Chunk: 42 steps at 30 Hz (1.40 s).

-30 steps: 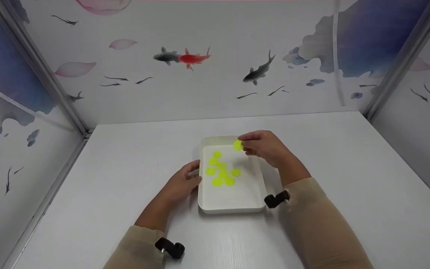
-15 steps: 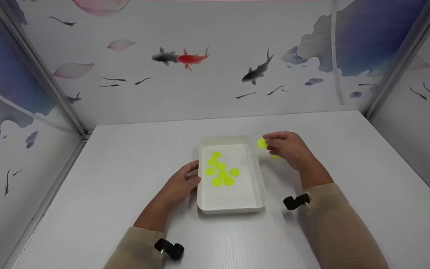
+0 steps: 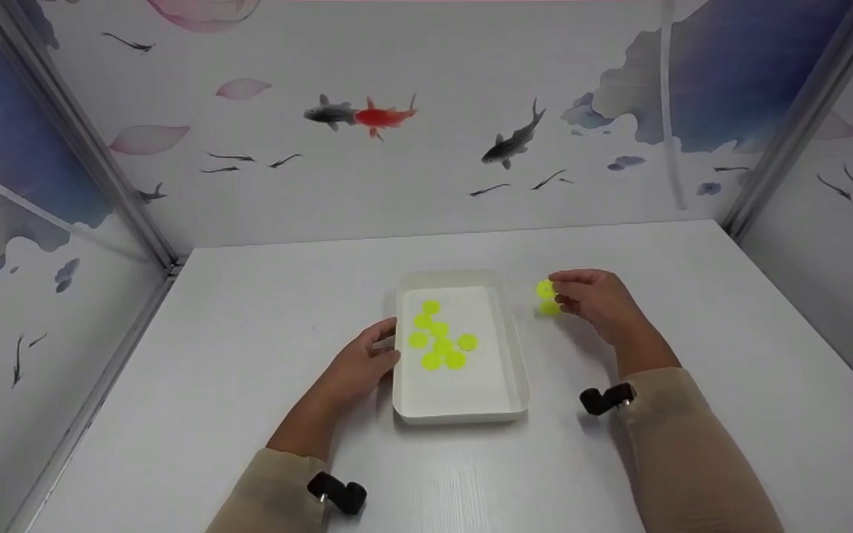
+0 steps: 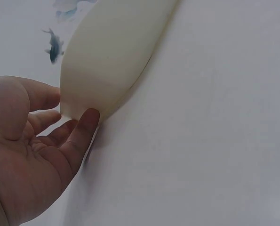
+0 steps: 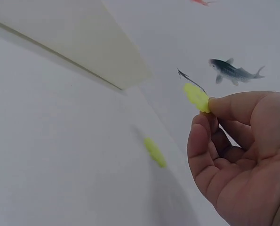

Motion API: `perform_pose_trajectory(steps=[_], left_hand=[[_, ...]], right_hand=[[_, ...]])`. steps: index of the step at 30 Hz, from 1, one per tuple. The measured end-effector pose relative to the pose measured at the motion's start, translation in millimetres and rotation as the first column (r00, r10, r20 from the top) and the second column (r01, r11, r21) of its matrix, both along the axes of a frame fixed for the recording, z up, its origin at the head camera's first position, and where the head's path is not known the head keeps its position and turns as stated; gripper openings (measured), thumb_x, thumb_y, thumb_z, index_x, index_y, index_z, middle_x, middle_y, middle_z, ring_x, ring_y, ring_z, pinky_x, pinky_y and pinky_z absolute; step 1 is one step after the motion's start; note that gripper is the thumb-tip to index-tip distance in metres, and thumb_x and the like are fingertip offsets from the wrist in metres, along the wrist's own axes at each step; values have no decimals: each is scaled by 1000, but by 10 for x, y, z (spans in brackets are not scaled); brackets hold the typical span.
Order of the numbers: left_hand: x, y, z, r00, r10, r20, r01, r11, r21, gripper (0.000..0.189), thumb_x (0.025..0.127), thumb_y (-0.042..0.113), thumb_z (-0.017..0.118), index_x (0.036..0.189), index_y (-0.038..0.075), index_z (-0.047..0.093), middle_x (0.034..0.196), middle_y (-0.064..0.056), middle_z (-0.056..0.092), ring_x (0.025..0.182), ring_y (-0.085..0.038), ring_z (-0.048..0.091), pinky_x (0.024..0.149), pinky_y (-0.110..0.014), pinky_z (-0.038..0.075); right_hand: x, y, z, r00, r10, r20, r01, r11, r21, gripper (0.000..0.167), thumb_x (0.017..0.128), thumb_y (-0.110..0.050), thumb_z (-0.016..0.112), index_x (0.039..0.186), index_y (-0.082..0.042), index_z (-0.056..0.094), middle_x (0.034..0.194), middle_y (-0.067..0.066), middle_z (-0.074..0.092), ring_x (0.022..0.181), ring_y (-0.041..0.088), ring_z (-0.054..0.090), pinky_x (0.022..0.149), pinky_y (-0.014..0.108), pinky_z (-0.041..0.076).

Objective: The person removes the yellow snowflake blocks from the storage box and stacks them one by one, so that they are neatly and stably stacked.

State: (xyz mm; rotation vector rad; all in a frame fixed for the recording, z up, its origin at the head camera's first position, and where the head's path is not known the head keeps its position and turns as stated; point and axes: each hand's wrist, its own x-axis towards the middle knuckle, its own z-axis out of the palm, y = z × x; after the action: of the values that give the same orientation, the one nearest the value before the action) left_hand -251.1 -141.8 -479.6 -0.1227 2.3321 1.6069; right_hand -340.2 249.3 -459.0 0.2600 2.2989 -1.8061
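A shallow white tray (image 3: 460, 400) holds several round, bright yellow discs (image 3: 443, 346) with notched edges, lying flat and partly overlapping. My left hand (image 3: 361, 361) touches the tray's left side; in the left wrist view its fingertips rest against the outer wall (image 4: 107, 52). To the right of the tray, my right hand (image 3: 595, 300) pinches one yellow notched disc (image 5: 196, 97) between thumb and fingers, above the table. Another yellow disc (image 5: 155, 152) lies on the table under that hand, partly hidden by it in the head view.
The white tabletop (image 3: 249, 311) extends around the tray. Behind it stands a white panel (image 3: 412, 192) printed with fish and petals, with side panels and metal posts (image 3: 774, 126) at left and right. A black clip (image 3: 608, 400) sits on the right cuff, another (image 3: 338, 492) on the left.
My right hand has carried the pinched disc rightward, from over the tray's far right corner to above the table outside it. The left hand stays at the tray.
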Motion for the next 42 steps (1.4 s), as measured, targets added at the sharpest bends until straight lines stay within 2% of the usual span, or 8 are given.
perform_pose_trajectory(steps=[8,16,27,42], left_hand=[[13,-47,-32,999,-44,-26,45,997,57,63,108,23,62,167,28,38,171,3,41,152,-24,52,117,-44,53],[18,-36,-30,1000,-22,-12,22,999,37,63,108,24,63,166,30,39,170,5,43,152,-23,52,120,-46,50],[7,-37,-27,999,-32,-22,33,999,35,63,108,23,63,166,30,39,170,4,43,153,-24,51,120,-45,50],[7,-25,-14,999,-34,-21,34,999,27,62,109,22,61,166,30,39,171,4,42,150,-23,54,117,-45,53]], right_hand=[[-28,149,-169,1000,-5,11,4,993,119,39,106,-31,68,141,-12,69,136,7,66,111,17,65,91,20,58],[-37,145,-240,1000,-16,13,14,989,148,40,104,-30,72,138,-10,71,132,8,69,106,15,68,87,20,59],[-19,119,-225,999,-16,36,7,967,256,34,106,-26,67,137,-13,72,143,14,66,116,21,66,88,19,59],[-56,115,-226,998,-21,53,6,965,264,35,104,-26,69,134,-9,71,141,16,65,117,22,67,87,20,60]])
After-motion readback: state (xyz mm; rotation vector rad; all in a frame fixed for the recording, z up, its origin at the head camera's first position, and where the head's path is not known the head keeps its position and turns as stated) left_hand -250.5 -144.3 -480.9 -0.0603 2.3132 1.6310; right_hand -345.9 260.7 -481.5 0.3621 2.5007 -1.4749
